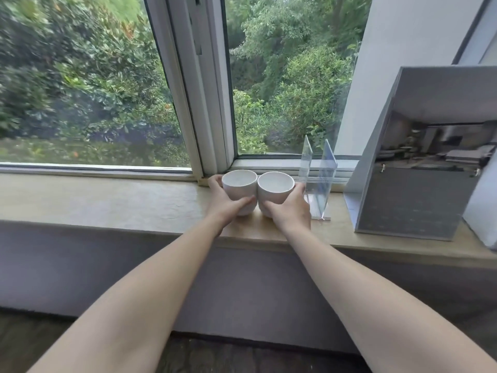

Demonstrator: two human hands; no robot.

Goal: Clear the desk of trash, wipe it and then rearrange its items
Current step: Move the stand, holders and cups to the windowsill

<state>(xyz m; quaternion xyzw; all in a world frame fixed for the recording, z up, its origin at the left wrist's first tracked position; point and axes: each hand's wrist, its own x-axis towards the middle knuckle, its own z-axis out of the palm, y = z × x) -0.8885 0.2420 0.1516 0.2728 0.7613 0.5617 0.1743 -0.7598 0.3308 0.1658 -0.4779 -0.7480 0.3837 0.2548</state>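
Window (107, 76): two glass panes in a white frame, with dense green foliage behind them.

Wall (80, 265): flat, grey-purple, directly below the sill. A strip of dark wood-grain floor (215, 356) shows beneath it.

Windowsill (107, 200): a beige stone-like slab with a slightly uneven, glossy surface. It carries every item below.

Box (419, 184): grey, rectangular and matte. It stands upright at the right end of the sill and has a dark printed picture on its near face.

Clear stand (320, 179): transparent plastic, with two upright panels rising from a flat base. It is between the box and the cups, just beside the right cup.

Left cup (239, 184) and right cup (275, 187): white, round, handleless, with a matte finish and rounded walls. They are upright with open mouths up, side by side, and their walls meet. Both sit near the window frame at the middle of the sill. The hands partly hide their bases.

Left hand (223, 203): grips the left cup. The fingers curl around its far left side and the thumb lies across its near wall.

Right hand (291, 211): grips the right cup. The thumb is on its near wall and the fingers wrap its right side, next to the clear stand.
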